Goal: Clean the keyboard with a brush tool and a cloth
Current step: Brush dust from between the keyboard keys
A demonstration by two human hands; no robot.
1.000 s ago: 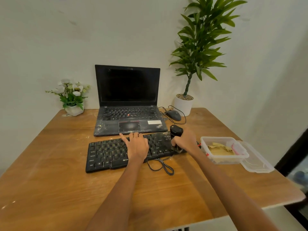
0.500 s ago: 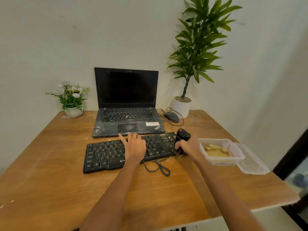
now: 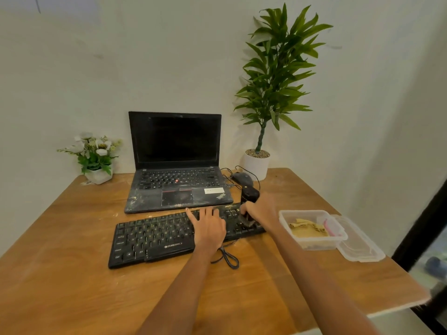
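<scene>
A person brushes a keyboard (image 3: 169,235) lying along the middle of a wooden table (image 3: 60,286), in front of a dusty laptop (image 3: 176,189). The right hand (image 3: 260,211) grips a black brush (image 3: 249,206) upright, its bristles down on the keyboard's right end; the left hand (image 3: 209,226) lies flat, fingers spread, steadying the keys. The brushing looks under way at that end only; the wipe appears still to come, with the cloth (image 3: 307,227) in an open box (image 3: 312,240) near the table's right edge. Compared with a second ago, the brush has shifted slightly over the right-hand keys, while the left hand stays put.
</scene>
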